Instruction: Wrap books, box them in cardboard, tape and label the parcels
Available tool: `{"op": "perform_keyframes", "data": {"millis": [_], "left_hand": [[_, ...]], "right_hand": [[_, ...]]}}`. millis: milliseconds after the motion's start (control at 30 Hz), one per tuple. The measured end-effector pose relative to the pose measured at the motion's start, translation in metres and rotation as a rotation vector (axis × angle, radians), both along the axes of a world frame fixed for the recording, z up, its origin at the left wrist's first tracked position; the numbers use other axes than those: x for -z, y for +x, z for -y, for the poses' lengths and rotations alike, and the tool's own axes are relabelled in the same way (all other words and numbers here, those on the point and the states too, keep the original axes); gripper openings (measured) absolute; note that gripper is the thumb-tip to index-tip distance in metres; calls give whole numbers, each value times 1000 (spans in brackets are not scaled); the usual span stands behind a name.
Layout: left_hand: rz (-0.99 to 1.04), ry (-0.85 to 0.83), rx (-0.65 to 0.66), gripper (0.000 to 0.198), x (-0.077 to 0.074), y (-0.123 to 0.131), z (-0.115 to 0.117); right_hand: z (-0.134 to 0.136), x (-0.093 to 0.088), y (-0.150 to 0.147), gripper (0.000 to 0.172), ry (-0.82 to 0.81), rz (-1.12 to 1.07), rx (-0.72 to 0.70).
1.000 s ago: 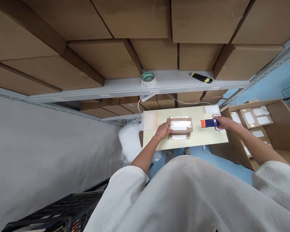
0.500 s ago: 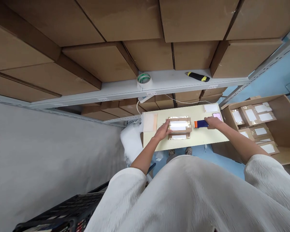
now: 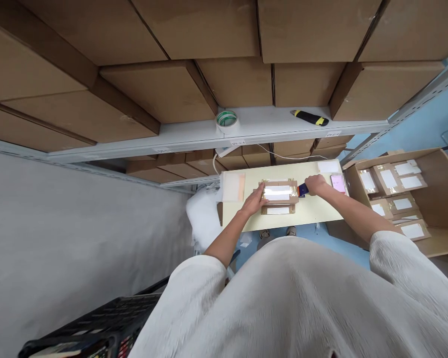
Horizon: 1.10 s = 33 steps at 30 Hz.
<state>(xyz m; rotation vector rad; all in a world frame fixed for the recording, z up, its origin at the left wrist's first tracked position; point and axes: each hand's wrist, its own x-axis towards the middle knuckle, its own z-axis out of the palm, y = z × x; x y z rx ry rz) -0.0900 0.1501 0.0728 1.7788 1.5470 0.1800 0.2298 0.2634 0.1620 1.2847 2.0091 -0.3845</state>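
Observation:
A small brown cardboard box point(image 3: 280, 200) with white labels and clear tape lies on the pale yellow table point(image 3: 242, 219). My left hand point(image 3: 254, 200) grips its left end, with the fingers along the edge. At the right end is my right hand point(image 3: 315, 185), closed around a dark blue object point(image 3: 303, 189) with an orange end. That end meets the box's right side, and I cannot tell whether it goes inside. The hand covers much of the object, so its kind is unclear. Another labelled box point(image 3: 278, 210) shows along the near side.
Large cartons point(image 3: 224, 30) fill the shelf above, with a tape roll point(image 3: 227, 121) and a utility knife point(image 3: 309, 118) on its ledge. At right, an open carton point(image 3: 442, 194) holds several labelled boxes. A phone point(image 3: 337, 183) lies on the table; a black crate point(image 3: 97, 318) stands lower left.
My right hand has moved left with the dark blue object, bringing its orange end up to the box's right side. Less of the object shows now. My left hand stays on the box.

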Motion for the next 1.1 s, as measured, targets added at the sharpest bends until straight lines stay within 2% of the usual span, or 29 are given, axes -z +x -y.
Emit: {"op": "perform_keyframes", "data": {"millis": [233, 633, 767, 933, 1100], "left_hand": [[-3, 9, 11, 97, -1, 0, 1], [-23, 16, 13, 100, -2, 2, 1], [-16, 15, 14, 100, -2, 1, 2], [-24, 12, 12, 101, -2, 1, 1], [-21, 9, 12, 101, -2, 2, 1]], "right_hand": [[4, 8, -31, 55, 41, 22, 109], [31, 10, -44, 54, 202, 147, -24], [33, 8, -51, 54, 191, 125, 7], [40, 6, -53, 61, 178, -40, 89], [49, 10, -47, 55, 292, 109, 11]]}}
